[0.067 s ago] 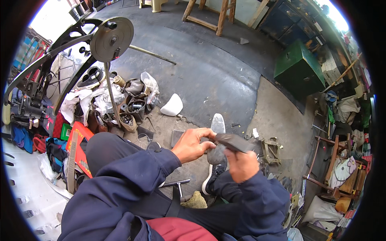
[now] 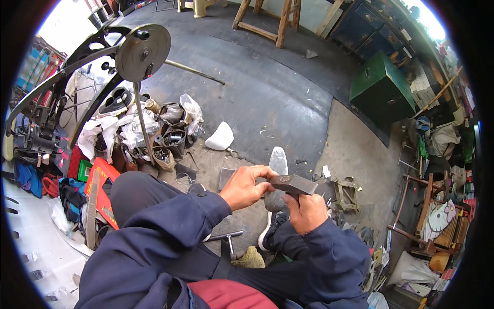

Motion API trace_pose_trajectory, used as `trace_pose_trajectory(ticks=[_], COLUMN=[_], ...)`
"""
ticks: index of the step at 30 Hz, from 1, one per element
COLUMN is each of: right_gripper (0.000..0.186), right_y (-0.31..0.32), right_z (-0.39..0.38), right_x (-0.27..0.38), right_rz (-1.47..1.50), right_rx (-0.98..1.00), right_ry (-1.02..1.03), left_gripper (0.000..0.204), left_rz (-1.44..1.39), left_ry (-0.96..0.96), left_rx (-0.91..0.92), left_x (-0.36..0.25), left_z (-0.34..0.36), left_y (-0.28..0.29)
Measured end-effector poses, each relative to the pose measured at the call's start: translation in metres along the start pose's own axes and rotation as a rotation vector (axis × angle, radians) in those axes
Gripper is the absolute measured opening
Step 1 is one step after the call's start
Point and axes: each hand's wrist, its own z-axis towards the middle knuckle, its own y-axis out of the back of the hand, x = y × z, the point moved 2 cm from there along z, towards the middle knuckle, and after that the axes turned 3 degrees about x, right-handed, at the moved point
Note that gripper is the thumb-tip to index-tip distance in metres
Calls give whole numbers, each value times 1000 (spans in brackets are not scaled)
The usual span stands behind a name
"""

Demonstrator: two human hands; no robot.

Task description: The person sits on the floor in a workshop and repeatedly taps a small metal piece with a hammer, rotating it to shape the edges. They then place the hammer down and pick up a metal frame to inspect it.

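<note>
We're clenching a dark block in our right hand, its length pointing nine o'clock toward our left hand, whose hold we can't tell.

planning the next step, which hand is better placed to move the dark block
Probably the right hand: it holds the dark block toward its right end. The left hand is by the other end; whether it touches the block is unclear.

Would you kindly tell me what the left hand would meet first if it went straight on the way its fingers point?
Most likely the dark block in the right hand: its end appears right in front of the left hand, perhaps touching it, though depth is unclear from this view.
</note>
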Motion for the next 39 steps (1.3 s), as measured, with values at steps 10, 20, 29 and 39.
trace_pose_trajectory(ticks=[10,20,29,39], right_gripper=[26,21,22,38], right_y=[-3,-3,-1,-9], right_z=[1,0,1,12], right_x=[3,-6,-22,-11], right_rz=[-51,11,774,1066], right_rx=[60,80,-161,-96], right_ry=[-45,-98,-372,-441], left_gripper=[26,25,22,49], left_rz=[-32,20,-271,-965], left_ry=[28,86,44,9], left_rx=[17,43,-6,208], left_x=[-1,-2,3,-3], left_z=[1,-1,1,-8], left_y=[0,1,7,13])
